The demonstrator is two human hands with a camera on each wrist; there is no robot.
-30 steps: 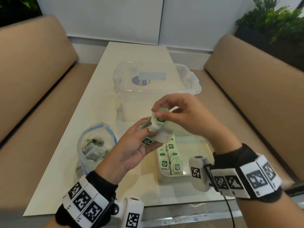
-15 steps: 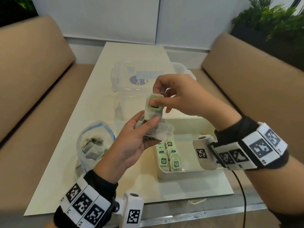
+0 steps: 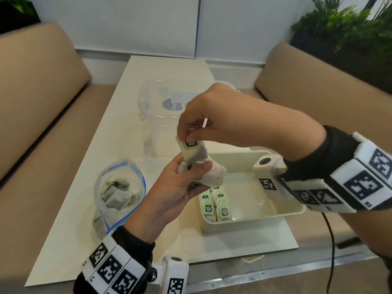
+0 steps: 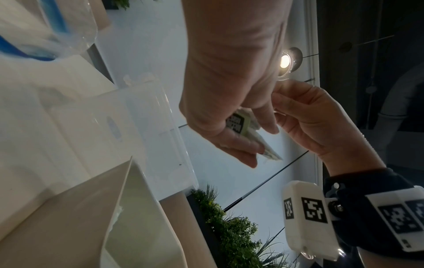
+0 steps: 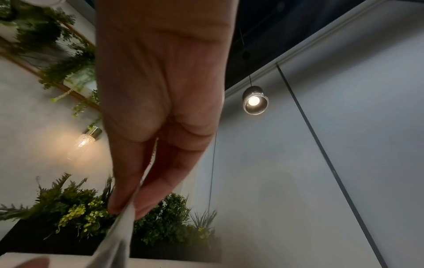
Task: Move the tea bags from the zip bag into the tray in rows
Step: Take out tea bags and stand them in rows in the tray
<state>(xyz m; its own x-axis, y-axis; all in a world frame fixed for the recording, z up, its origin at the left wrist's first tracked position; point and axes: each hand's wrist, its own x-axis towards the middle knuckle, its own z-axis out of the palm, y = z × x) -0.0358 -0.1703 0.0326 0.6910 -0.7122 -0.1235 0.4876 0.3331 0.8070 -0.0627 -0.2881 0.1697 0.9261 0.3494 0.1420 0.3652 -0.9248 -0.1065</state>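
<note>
My left hand (image 3: 186, 177) holds a small bunch of white tea bags (image 3: 212, 177) above the tray's left end. My right hand (image 3: 188, 134) pinches the top of one tea bag (image 3: 192, 152) with a green tag and holds it upright over the bunch. The cream tray (image 3: 288, 211) lies on the table with several green-tagged tea bags (image 3: 215, 205) in rows at its left end. The open zip bag (image 3: 118, 194) with more tea bags stands left of my left hand. In the left wrist view, my left hand (image 4: 243, 137) grips tea bags (image 4: 243, 125); in the right wrist view, my right hand (image 5: 128, 208) pinches white paper (image 5: 121, 234).
A clear lidded plastic box (image 3: 163, 102) stands behind the hands on the white table (image 3: 70, 219). Tan benches (image 3: 31, 102) run along both sides. Plants (image 3: 350, 28) sit at the back right. A cable (image 3: 331, 240) hangs from my right wrist.
My right hand has lifted one tea bag up out of the bunch in my left hand. Both hands have risen a little over the tray.
</note>
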